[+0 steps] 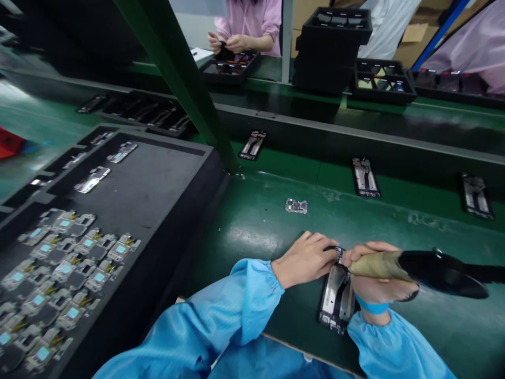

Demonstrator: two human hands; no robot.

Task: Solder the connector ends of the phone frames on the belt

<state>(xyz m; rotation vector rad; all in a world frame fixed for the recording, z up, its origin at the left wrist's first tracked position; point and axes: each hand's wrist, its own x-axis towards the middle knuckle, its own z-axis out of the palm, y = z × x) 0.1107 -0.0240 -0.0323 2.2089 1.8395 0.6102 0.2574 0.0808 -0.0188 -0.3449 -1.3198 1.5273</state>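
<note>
A phone frame (331,302) with a silvery inside lies on the green bench in front of me. My left hand (305,258) rests at its upper end, fingers bent together and gripping the edge by a small board. In my right hand (366,281) is what looks like an electric screwdriver (381,265), with a beige wrapped grip and a black rear end. Its tip is hidden behind my fingers, so contact with the phone frame cannot be seen. Beyond my left hand, a loose circuit board (296,206) lies flat on the bench. A blue band circles my right wrist.
At left stands a black tray (158,163) bearing many circuit boards (65,268). More phone frames lie along the back ledge (252,145), (366,177), (476,195). A green post (185,79) slants across the view. Opposite, a person in pink (252,26) works beside stacked black trays (327,58).
</note>
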